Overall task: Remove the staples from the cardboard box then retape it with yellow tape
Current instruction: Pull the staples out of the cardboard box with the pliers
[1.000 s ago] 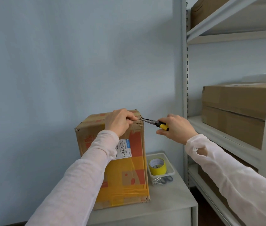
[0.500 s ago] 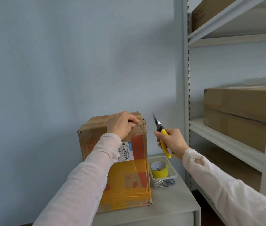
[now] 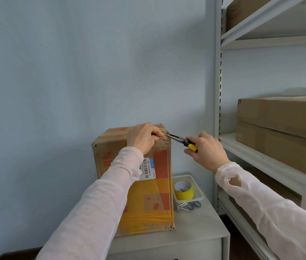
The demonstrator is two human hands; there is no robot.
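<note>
Pliers (image 3: 178,139) back at box (image 3: 109,162) top corner | R hand (image 3: 209,153) grips handles | L hand (image 3: 142,138) pinches top edge

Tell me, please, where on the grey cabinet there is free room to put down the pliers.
The best free patch is the cabinet top in front of the clear tray, right of the cardboard box. The strip before the box is narrow. The tray is crowded: yellow tape, scissors and metal pieces. The shelf has a bare strip before its brown box.
</note>
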